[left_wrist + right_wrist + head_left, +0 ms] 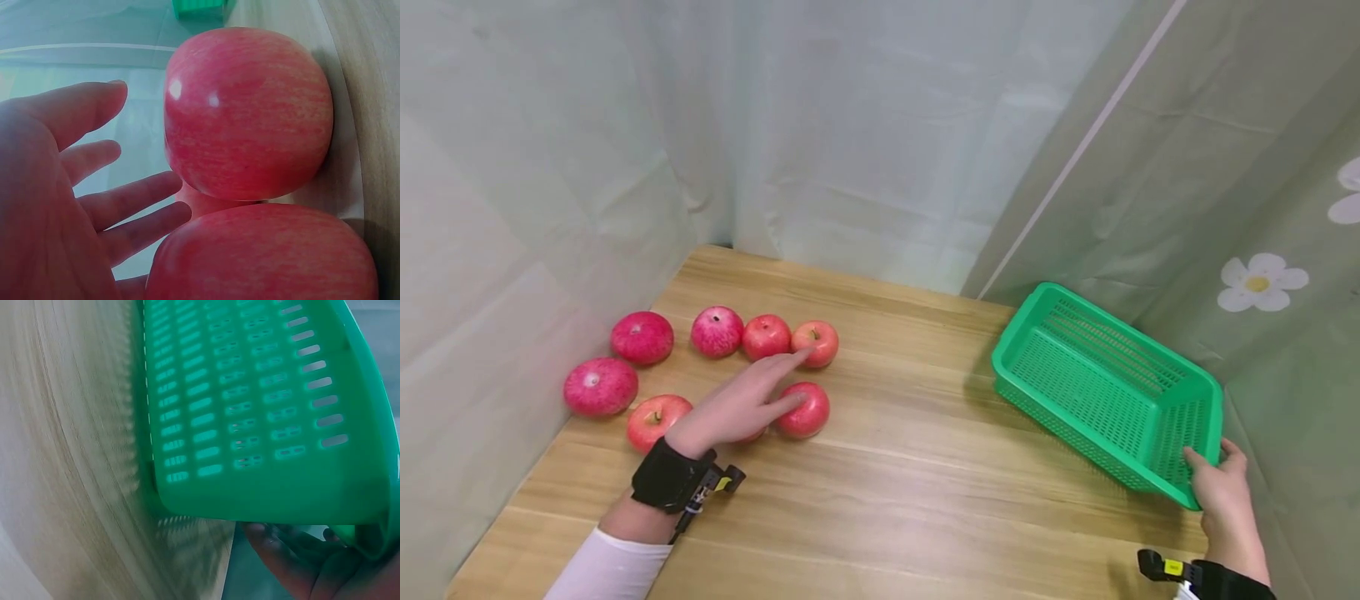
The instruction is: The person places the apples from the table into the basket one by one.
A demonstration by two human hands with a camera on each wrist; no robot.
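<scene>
My left hand [745, 396] hovers over a group of red apples with its fingers spread. In the head view its thumb is near the front apple [808, 412] and its fingers near the back apple [822, 340]. In the left wrist view the fingers are extended, with two large apples beside them, an upper apple [250, 112] and a lower apple [269, 256]; whether the fingertips touch is unclear. At the far right my right hand [1225, 492] grips the near right corner of a green plastic basket [1165, 483], thumb over its rim. The basket holds nothing visible.
Another apple [767, 337] sits at the back, and one apple [651, 421] lies near my left wrist. Several deep-pink round fruits, including a mottled pink fruit [601, 387], stand left. Pale curtains [880, 167] border the wooden table [910, 517].
</scene>
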